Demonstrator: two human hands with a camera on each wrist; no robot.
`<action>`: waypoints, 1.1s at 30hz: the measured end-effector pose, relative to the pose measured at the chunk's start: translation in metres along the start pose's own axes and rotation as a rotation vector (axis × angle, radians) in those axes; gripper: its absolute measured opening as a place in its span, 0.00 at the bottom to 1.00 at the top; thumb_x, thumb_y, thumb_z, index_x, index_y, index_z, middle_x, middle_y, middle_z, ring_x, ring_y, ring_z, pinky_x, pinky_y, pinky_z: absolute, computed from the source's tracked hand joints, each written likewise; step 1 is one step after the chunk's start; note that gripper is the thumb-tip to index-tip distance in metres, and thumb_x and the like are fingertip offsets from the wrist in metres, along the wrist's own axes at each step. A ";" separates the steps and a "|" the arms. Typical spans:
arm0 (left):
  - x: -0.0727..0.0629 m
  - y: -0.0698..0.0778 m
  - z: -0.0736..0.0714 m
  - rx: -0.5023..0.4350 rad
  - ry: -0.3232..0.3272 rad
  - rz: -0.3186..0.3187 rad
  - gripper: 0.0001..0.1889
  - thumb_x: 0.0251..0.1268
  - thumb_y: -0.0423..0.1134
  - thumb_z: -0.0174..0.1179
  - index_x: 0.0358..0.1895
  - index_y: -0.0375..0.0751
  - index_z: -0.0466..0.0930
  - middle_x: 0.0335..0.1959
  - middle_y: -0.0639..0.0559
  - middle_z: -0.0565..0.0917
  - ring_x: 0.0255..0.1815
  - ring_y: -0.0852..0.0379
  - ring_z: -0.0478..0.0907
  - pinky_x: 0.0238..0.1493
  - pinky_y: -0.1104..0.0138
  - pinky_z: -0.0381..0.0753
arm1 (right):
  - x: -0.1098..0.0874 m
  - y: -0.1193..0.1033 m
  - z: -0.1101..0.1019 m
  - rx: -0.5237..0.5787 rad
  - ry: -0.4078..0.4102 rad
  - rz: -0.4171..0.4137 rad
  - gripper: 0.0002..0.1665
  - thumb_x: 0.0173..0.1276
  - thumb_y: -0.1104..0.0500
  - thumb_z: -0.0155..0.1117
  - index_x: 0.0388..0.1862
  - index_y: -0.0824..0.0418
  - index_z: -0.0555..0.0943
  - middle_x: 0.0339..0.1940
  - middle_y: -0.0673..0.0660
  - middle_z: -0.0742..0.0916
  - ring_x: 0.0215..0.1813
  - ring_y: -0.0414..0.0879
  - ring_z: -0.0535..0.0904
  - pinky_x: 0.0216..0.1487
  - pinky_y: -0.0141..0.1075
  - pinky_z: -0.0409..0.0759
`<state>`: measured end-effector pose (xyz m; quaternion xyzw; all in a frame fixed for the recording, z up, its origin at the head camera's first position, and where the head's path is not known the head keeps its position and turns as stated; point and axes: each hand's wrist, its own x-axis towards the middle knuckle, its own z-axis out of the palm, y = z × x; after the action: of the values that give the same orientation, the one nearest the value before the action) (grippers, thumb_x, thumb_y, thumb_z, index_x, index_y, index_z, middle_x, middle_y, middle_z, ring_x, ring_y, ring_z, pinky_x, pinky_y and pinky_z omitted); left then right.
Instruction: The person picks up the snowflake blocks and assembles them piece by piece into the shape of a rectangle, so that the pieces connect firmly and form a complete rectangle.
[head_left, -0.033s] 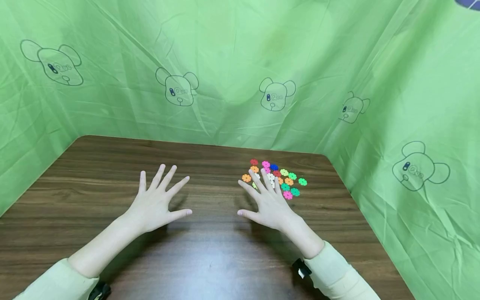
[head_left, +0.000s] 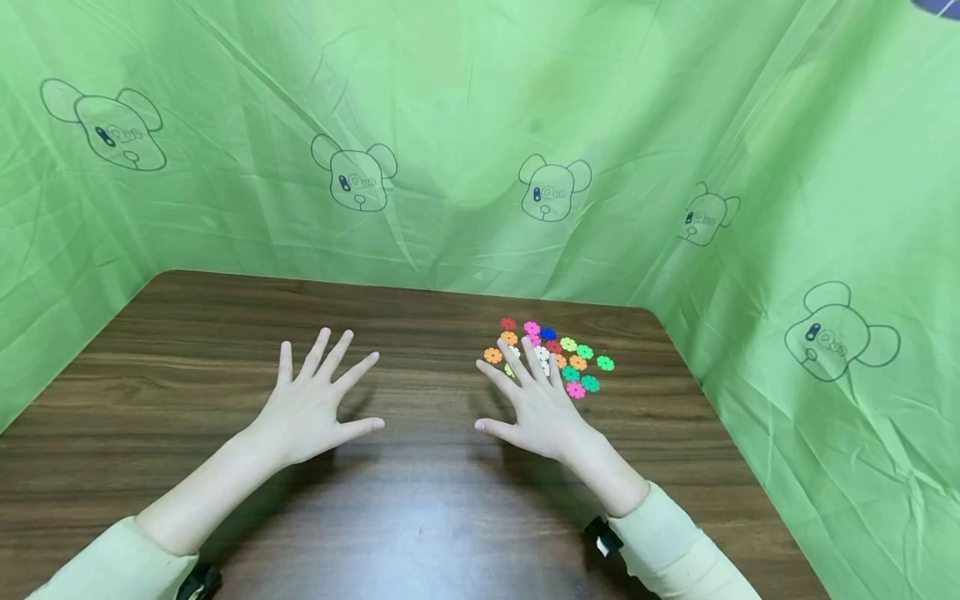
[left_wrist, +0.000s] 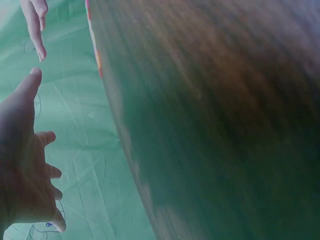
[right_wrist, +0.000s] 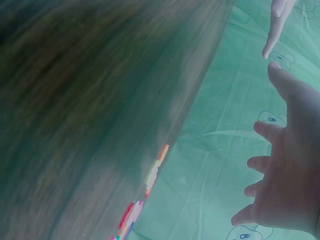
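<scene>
Both hands hang above the wooden table with fingers straight and spread, palms down, holding nothing. The left hand (head_left: 309, 408) is over bare wood left of the middle. The right hand (head_left: 542, 408) is nearer the several flower-shaped plastic discs (head_left: 577, 363), and its fingertips overlap some of them in the head view, partly hiding white and yellow ones. The discs are red, orange, pink, blue, white, yellow and green, lying flat in a loose group. In the right wrist view, a gap shows between the right hand (right_wrist: 287, 170) and the discs (right_wrist: 131, 214).
The brown wood-grain table (head_left: 427, 517) has its far edge against a green cloth curtain (head_left: 450, 125) printed with bear-head outlines. More curtain closes in the left and right sides. Dark bands sit at both sleeve cuffs (head_left: 652, 521).
</scene>
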<state>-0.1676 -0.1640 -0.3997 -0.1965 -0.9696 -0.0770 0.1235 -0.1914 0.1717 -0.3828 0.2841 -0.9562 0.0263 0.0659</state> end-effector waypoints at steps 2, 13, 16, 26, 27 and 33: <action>-0.001 0.000 0.000 0.000 -0.001 0.000 0.47 0.51 0.79 0.45 0.74 0.61 0.52 0.77 0.42 0.45 0.76 0.41 0.30 0.63 0.34 0.23 | -0.001 0.000 0.000 0.003 0.004 -0.003 0.47 0.60 0.25 0.50 0.75 0.38 0.53 0.78 0.48 0.43 0.77 0.51 0.26 0.69 0.64 0.35; 0.000 0.000 -0.002 -0.002 0.011 0.003 0.47 0.51 0.79 0.45 0.74 0.62 0.52 0.77 0.43 0.44 0.76 0.42 0.30 0.64 0.33 0.25 | -0.002 -0.001 -0.002 0.006 0.011 -0.007 0.47 0.60 0.28 0.54 0.75 0.39 0.54 0.78 0.48 0.43 0.77 0.51 0.27 0.69 0.64 0.36; 0.000 0.001 -0.004 -0.003 0.019 0.004 0.47 0.51 0.78 0.45 0.74 0.62 0.52 0.77 0.43 0.44 0.76 0.42 0.30 0.64 0.34 0.23 | -0.002 -0.001 -0.003 -0.002 0.011 -0.007 0.47 0.60 0.25 0.51 0.75 0.38 0.52 0.78 0.48 0.43 0.77 0.52 0.28 0.69 0.64 0.38; 0.007 0.002 -0.009 0.010 0.036 0.006 0.46 0.52 0.77 0.48 0.74 0.63 0.50 0.77 0.46 0.40 0.76 0.45 0.27 0.65 0.38 0.21 | 0.001 0.007 -0.011 0.016 0.027 0.022 0.48 0.59 0.25 0.51 0.75 0.37 0.51 0.78 0.47 0.43 0.77 0.52 0.29 0.70 0.64 0.36; 0.008 0.003 -0.009 0.010 0.040 0.009 0.46 0.52 0.77 0.48 0.74 0.63 0.50 0.77 0.46 0.39 0.76 0.45 0.27 0.66 0.38 0.22 | 0.001 0.009 -0.012 0.017 0.032 0.023 0.48 0.59 0.25 0.51 0.75 0.37 0.51 0.78 0.47 0.43 0.77 0.53 0.29 0.69 0.64 0.36; 0.019 0.007 -0.009 -0.002 0.057 0.043 0.46 0.53 0.77 0.46 0.74 0.60 0.52 0.77 0.45 0.39 0.77 0.46 0.28 0.70 0.42 0.28 | 0.001 0.018 -0.019 0.020 0.041 0.064 0.49 0.58 0.22 0.48 0.75 0.33 0.46 0.78 0.45 0.42 0.77 0.53 0.28 0.69 0.64 0.38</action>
<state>-0.1795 -0.1521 -0.3851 -0.2151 -0.9612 -0.0809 0.1526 -0.1998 0.1881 -0.3643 0.2537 -0.9628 0.0438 0.0816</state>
